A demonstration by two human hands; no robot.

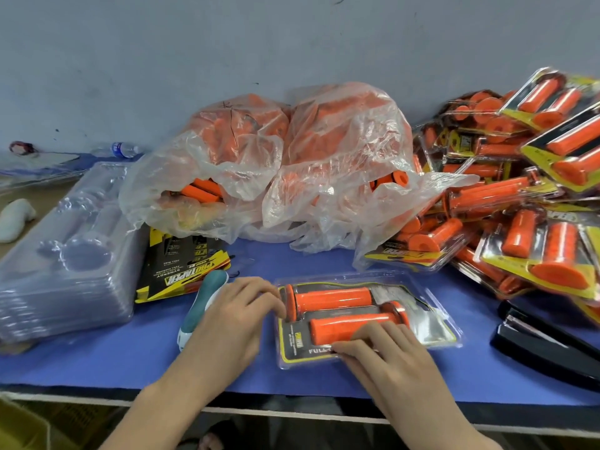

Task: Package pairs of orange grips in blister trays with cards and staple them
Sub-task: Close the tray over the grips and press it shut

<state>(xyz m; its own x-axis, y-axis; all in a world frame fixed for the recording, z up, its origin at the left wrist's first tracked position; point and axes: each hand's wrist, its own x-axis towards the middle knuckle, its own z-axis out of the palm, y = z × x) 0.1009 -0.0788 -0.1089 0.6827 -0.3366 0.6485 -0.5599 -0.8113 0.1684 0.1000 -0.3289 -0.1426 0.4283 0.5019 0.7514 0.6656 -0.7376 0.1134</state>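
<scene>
Orange grips (331, 298), two of them, lie side by side and head to tail in a clear blister tray (436, 323) with a black and yellow card (293, 342), near the front edge of the blue tabletop (130, 355), in the middle. The left hand (227, 319) sits just beside the tray's left end, its fingers (266, 297) gently bent and close together, tips touching the tray edge by the flange of the far grip; its thumb is hidden, so whether it pinches the edge cannot be told. The right hand (386, 358) rests on the tray's near side, its fingers (373, 334) nearly straight and slightly spread, lying flat over the near grip and the card's printed corner. A teal and white tool (211, 289) lies partly under the left hand. A stack of empty trays (65, 271) and a stack of cards (175, 264) stand to the left. Two plastic bags (292, 164) of loose grips lie behind, a pile of finished packs (519, 190) to the right, and a black stapler (545, 345) near the right edge.
</scene>
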